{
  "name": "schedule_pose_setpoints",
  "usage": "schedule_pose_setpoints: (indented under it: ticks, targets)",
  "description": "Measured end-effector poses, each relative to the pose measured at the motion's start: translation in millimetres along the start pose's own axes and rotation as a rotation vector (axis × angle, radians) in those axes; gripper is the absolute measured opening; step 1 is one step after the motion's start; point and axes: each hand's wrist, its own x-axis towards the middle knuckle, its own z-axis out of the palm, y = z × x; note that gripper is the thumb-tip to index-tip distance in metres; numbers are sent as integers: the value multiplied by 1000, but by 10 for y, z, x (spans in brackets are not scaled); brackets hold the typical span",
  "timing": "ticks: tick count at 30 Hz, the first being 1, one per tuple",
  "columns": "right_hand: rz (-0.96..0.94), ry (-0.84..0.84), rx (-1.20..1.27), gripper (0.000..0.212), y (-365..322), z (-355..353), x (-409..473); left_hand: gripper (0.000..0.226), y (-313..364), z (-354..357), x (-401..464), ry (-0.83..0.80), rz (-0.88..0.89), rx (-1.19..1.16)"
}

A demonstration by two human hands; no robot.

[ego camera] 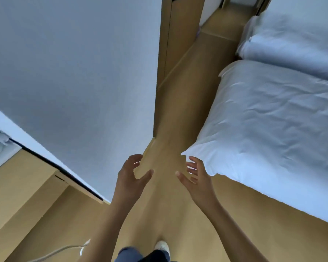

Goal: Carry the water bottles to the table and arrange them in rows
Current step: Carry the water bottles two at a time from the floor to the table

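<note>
1. No water bottle appeared anywhere in the head view, so their whereabouts could not be established; neither was the table clearly in view
2. The left hand (130, 176) was held out in front of the body with fingers loosely curved and thumb spread, gripping nothing
3. The right hand (194, 176) was likewise extended, palm turned inward, fingers spread and relaxed, holding nothing; the two hands were apart, facing one another
4. Judgement on progress: with both hands unloaded and no bottles or rows in sight, completed work could not be confirmed; the person appeared to be in transit, either fetching bottles or between trips
5. Containers: none was visible, hence no contents to report
6. Surroundings: a light tan wooden floor (178, 214) ran ahead as a narrow passage between a plain pale grey wall (74, 72) on the left and a bed with a rumpled white duvet (273, 129) on the right
7. A white shoe (162, 246) showed at the bottom edge, with a pale cable (64, 250) lying on the floor to its left
</note>
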Motion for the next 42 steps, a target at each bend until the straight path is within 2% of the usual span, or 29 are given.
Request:
schedule_pose_setpoints:
  ticks: [5, 13, 20, 28, 33, 42]
  targets:
    - [30, 72, 44, 51, 43, -417, 723, 38, 304, 474, 739, -45, 14, 28]
    - [55, 118, 6, 55, -67, -775, 2454, 33, 773, 1190, 2458, -114, 61, 71]
    - [80, 132, -17, 59, -473, -1048, 4161, 43, 1308, 1669, 4071, -199, 75, 105]
    - [136, 164, 62, 58, -439, -1402, 5768, 49, 1789, 2334, 5745, -272, 78, 158]
    - [112, 156, 97, 53, -394, -1839, 7154, 46, 2083, 3023, 6952, -282, 68, 173]
    - [44, 153, 31, 59, -841, -2800, 9602, 42, 3108, 4049, 9027, -258, 69, 109]
